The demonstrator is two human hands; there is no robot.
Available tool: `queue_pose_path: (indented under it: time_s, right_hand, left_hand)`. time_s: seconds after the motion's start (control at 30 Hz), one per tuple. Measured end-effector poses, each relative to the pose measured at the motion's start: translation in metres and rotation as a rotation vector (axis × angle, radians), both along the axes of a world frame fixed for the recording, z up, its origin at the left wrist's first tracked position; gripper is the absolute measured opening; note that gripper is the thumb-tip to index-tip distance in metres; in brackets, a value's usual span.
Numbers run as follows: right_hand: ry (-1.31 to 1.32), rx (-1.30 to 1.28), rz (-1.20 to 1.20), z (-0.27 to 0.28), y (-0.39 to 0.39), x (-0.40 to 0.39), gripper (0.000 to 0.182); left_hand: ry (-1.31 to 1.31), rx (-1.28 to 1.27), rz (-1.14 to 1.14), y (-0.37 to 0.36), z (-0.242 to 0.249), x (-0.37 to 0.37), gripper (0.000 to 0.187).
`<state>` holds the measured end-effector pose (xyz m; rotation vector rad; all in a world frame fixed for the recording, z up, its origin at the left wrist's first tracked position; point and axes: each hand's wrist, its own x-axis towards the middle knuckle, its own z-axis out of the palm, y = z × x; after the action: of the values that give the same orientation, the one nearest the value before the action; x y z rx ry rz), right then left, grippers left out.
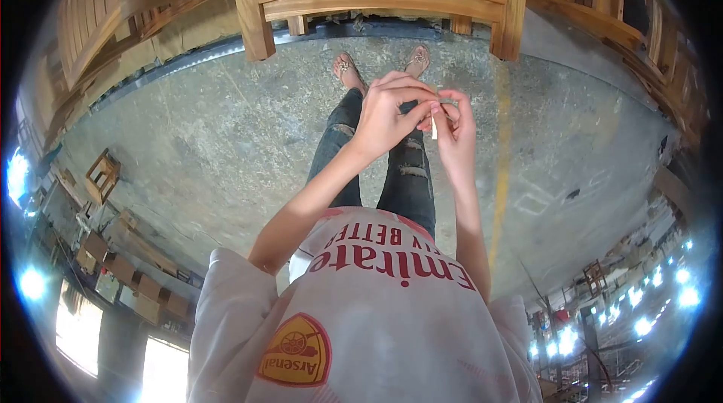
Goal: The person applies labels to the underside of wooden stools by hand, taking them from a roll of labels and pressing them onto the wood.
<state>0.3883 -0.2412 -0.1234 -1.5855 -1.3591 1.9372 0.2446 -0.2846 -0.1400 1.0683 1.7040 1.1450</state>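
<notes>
— What's the left hand (384,117) doing?
— Its fingers pinch the top of a small white strip (434,126), held between both hands above the knees.
— And the right hand (454,128)?
— Pinching it too. It looks light, thin and probably bendable; grip the ends. Long axis runs roughly vertical in frame.

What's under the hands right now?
Below the left hand and right hand, which pinch a small white strip, are ripped jeans, sandalled feet and concrete floor. The hands cover the knees.

Small white strip (434,127) — mostly finger-hidden
</notes>
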Motion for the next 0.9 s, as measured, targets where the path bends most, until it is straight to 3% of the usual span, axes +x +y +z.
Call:
queue_pose_path:
  time_s: [0.13,0.43,0.53,0.6,0.7,0.9]
  right_hand:
    - [-0.068,0.128,-0.001,-0.007,0.015,0.025,0.01]
    - [-0.226,0.394,-0.225,0.011,0.071,0.073,0.012]
    - [-0.204,0.385,-0.264,0.023,0.077,0.092,0.012]
    - [-0.182,0.337,-0.264,0.028,0.073,0.107,0.011]
    - [-0.154,0.239,-0.218,0.018,0.072,0.124,0.01]
    - [-0.09,0.222,-0.164,0.018,0.096,0.13,0.01]
  left_hand:
    - [0.086,-0.004,0.146,0.023,-0.003,0.038,0.011]
    - [-0.022,0.056,0.433,0.103,0.008,0.138,0.009]
    - [-0.244,0.011,0.788,0.131,-0.017,0.14,0.008]
    - [-0.322,-0.001,0.904,0.147,-0.037,0.107,0.01]
    - [0.154,0.01,0.851,0.161,-0.075,0.111,0.014]
    - [0.329,-0.213,0.959,0.184,-0.098,0.135,0.015]
